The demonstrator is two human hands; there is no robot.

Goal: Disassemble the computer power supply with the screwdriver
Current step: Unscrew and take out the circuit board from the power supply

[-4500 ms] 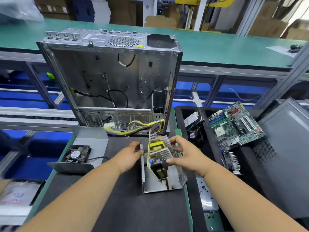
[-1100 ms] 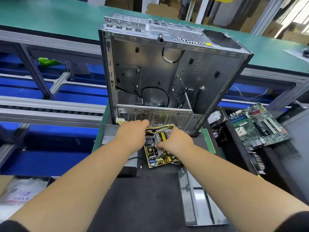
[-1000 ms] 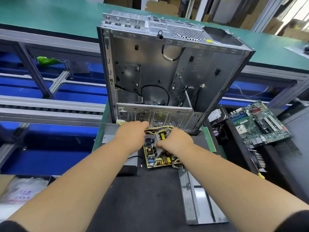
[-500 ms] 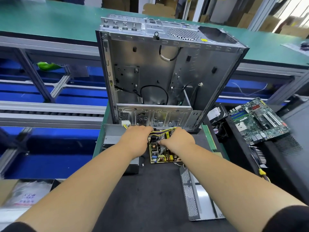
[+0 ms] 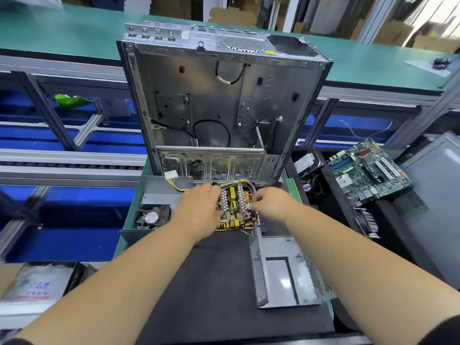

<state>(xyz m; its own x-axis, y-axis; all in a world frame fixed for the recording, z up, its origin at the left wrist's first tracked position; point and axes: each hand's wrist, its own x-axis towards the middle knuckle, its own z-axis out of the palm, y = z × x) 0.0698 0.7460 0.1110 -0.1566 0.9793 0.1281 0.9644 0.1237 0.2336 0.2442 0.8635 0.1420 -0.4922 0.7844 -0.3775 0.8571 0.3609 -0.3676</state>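
The power supply is largely apart: its circuit board [image 5: 235, 211] lies bare on the black mat [image 5: 219, 282], the empty metal casing [image 5: 286, 272] just beside it. The left hand [image 5: 199, 207] rests on the board's left edge, grip unclear; the right hand [image 5: 271, 204] seems to pinch its right side. No screwdriver is visible, and the cables remain attached.

An electronics teardown workshop: green-topped assembly-line desk [image 5: 74, 33], a gutted computer case [image 5: 224, 95], loose motherboard [image 5: 368, 170], stacked cardboard boxes [image 5: 388, 33] behind

Black mat [image 5: 219, 282] — bearing bare circuit board [image 5: 235, 215], empty metal housing [image 5: 283, 272], fan cover [image 5: 151, 207], upright computer case [image 5: 224, 108].
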